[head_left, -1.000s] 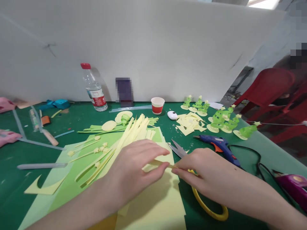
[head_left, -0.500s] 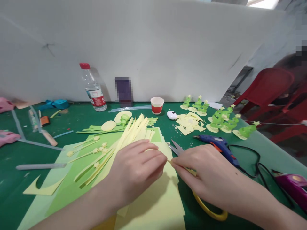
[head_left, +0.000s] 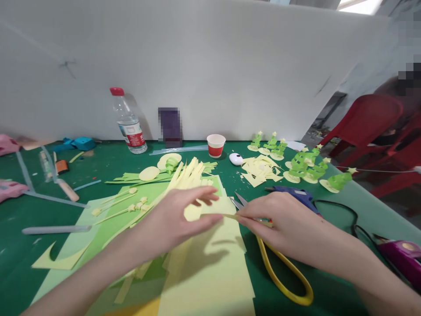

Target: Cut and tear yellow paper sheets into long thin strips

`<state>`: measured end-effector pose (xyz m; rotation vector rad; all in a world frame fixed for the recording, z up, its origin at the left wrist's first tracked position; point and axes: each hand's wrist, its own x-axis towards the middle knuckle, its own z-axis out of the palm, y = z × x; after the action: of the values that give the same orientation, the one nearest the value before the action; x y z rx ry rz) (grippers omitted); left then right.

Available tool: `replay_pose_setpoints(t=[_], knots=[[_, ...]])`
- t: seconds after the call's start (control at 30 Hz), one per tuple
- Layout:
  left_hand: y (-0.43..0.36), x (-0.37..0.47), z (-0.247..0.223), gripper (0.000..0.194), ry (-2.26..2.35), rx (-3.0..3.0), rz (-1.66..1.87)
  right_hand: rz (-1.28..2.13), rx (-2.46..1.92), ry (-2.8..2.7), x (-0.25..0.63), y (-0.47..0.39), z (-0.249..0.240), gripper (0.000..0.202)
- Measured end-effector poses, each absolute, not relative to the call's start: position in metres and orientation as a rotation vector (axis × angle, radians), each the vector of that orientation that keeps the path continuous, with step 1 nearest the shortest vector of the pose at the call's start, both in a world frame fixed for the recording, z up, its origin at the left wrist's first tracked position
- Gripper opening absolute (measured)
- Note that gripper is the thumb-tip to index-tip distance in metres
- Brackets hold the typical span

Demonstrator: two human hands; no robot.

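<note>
My right hand pinches the end of a thin pale-yellow paper strip, held above the stacked sheets. The strip runs left along the thumb of my left hand. That hand's fingers are lifted and spread away from the thumb, and it does not grip. Yellow-handled scissors lie under and beside my right hand, their blades pointing away from me. Beneath both hands rest pale-yellow paper sheets, with a bundle of cut strips behind my left hand. Small folded paper stars on stems sit left of it.
Green spiral paper trees stand at the right rear. A blue glue gun with its cord and a purple tool lie right. Behind are a paper cup, paper scraps and a water bottle near a white board.
My left hand has opened, its fingers lifting off the strip while the thumb stays beside it. My right hand has shifted slightly, still pinching the strip; more of the scissors' handle shows.
</note>
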<state>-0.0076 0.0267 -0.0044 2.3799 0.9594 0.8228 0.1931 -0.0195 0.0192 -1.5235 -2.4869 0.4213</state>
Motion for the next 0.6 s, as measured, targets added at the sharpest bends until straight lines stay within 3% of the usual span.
replay_pose_setpoints(t=[0.1,0.23,0.6], knots=[[0.017,0.0,-0.009,0.016,0.843,2.375,0.719,0.623,-1.44,-2.342,0.189,-0.014,0.018,0.021],[0.011,0.005,-0.011,0.025,0.838,2.235,0.797,0.804,-1.368,-2.062,0.185,-0.01,0.018,0.012],[0.002,0.006,-0.002,0.03,0.853,2.059,0.727,0.977,-1.275,-1.969,0.177,-0.014,0.014,0.012]])
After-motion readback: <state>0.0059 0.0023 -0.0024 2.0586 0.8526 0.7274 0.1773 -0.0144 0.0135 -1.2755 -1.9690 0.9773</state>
